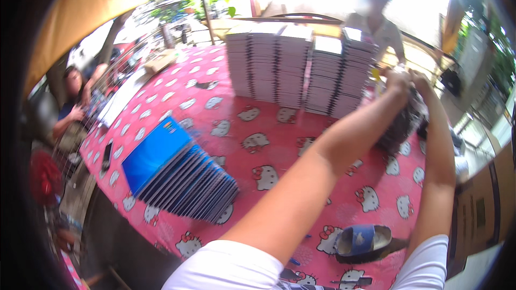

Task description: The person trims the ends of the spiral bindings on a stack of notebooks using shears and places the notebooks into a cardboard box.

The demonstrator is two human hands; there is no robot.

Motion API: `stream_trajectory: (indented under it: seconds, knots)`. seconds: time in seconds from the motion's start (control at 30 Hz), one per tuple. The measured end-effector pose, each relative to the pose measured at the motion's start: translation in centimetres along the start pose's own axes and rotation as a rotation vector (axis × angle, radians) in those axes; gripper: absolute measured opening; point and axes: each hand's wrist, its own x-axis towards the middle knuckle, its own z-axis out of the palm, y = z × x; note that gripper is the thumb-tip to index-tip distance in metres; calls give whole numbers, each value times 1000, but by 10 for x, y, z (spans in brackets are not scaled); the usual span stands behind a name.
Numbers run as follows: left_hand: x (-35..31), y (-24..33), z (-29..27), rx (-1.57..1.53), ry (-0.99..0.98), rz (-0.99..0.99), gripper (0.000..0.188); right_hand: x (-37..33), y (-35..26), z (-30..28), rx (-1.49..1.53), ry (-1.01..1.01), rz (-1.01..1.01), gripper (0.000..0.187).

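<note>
Both arms reach to the far right of the table. My left hand (pixel 396 80) and my right hand (pixel 421 82) are close together, fingers closed at the top of a dark, partly see-through plastic bag (pixel 399 129). The bag hangs or stands below them by the table's right side; its contents cannot be made out. Just left of the bag rise several tall stacks of notebooks (pixel 290 70) with pale page edges. A leaning stack of blue-covered notebooks (pixel 177 174) lies at the left, apart from both hands.
The table has a pink cartoon-cat cloth (pixel 263 145). A blue slipper (pixel 363 240) lies near its front edge, a phone (pixel 107 157) at its left edge. A person (pixel 376 21) is behind the stacks; another person (pixel 75 96) sits at left. A cardboard box (pixel 481 209) stands at right.
</note>
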Motion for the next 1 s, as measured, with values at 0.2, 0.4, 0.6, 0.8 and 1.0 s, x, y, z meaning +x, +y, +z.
stream_trajectory:
  seconds: [0.2, 0.4, 0.6, 0.8, 1.0]
  knots:
    - [-71, 60, -2, 408, -138, -70, 27, -11, -11, -15, -214, -152, 134, 25]
    - [-205, 101, -22, 443, -268, -102, 44, -20, -4, -34, -317, 22, 69, 26]
    - [-415, 206, -118, 952, -828, -368, 35, -80, -109, 7, -357, 448, -368, 24]
    - [-534, 329, -147, 1336, -702, 89, 32, -324, -238, 124, -73, -449, -395, 57]
    - [-508, 415, -140, 1287, -319, 565, 33, -422, -228, 221, -285, -647, -236, 81]
